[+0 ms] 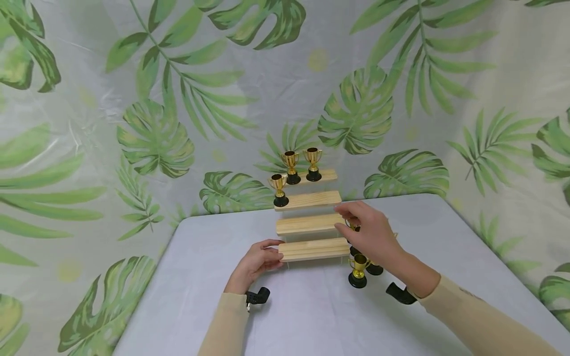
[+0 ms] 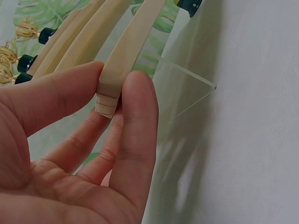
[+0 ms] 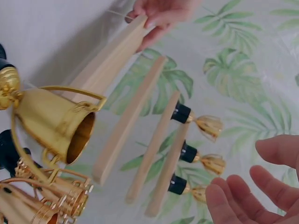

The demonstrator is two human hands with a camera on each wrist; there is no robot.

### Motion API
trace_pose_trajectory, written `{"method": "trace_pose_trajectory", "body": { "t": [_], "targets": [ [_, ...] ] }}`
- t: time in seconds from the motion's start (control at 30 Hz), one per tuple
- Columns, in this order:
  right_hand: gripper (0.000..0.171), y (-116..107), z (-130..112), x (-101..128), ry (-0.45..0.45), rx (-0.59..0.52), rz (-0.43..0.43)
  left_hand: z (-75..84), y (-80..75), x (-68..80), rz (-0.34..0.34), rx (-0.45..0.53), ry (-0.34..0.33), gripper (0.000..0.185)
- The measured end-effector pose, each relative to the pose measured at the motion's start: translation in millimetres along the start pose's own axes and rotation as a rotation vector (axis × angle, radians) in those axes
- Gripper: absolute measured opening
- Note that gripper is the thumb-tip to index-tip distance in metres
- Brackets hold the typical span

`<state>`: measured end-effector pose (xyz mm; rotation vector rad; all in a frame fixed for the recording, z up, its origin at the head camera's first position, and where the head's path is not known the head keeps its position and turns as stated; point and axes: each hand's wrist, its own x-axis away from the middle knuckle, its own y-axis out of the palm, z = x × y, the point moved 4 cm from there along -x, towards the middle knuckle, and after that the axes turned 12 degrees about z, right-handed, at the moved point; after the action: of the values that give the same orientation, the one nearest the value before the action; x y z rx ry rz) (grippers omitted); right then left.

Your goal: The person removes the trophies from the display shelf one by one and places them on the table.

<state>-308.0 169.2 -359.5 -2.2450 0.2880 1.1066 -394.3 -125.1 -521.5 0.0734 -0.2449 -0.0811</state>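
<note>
A small wooden tiered stand [image 1: 311, 249] with several steps stands on the table. My left hand [image 1: 258, 259] pinches the left end of its lowest step [image 2: 117, 70] between thumb and fingers. My right hand [image 1: 371, 232] hovers at the stand's right side, fingers bent and apart with nothing between them. Two gold trophy cups with black bases, one of them this trophy [image 1: 313, 163], stand on the top step; another trophy [image 1: 279, 190] is at the left end of the step below. More trophies, including one in front [image 1: 358, 271], stand on the table under my right hand, partly hidden by it.
A white cloth covers the table [image 1: 213, 232]. Behind it hangs a leaf-patterned curtain [image 1: 276, 89]. Thin clear supports [image 2: 187, 74] hold up the stand's steps. A black wrist mount [image 1: 401, 293] is on my right wrist, close over the table.
</note>
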Motion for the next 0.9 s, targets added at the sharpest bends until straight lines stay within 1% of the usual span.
{"method": "trace_pose_trajectory", "body": {
  "t": [0.17,0.4,0.5,0.63,0.77,0.9],
  "targets": [
    [0.033,9.0,0.7,-9.1,0.057,-0.047,-0.012,0.6,1.5,-0.7,0.001,-0.001,-0.001,0.051],
    [0.031,24.9,3.8,-21.8,0.077,-0.086,0.001,-1.1,0.4,-1.4,-0.014,0.016,-0.005,0.052],
    [0.030,30.1,3.8,-27.7,0.115,-0.114,-0.006,-1.5,-1.0,-0.8,-0.016,0.028,-0.010,0.053],
    [0.030,35.6,3.6,-35.3,0.153,-0.119,-0.026,-1.7,-2.3,-0.5,-0.018,0.042,-0.017,0.053],
    [0.031,41.1,6.8,-42.6,0.170,-0.119,-0.037,-2.1,-2.0,-1.1,-0.018,0.041,-0.025,0.051],
    [0.032,48.2,9.1,-50.1,0.178,-0.130,-0.040,-3.4,-2.6,-1.8,-0.019,0.029,-0.010,0.051]
  ]
}}
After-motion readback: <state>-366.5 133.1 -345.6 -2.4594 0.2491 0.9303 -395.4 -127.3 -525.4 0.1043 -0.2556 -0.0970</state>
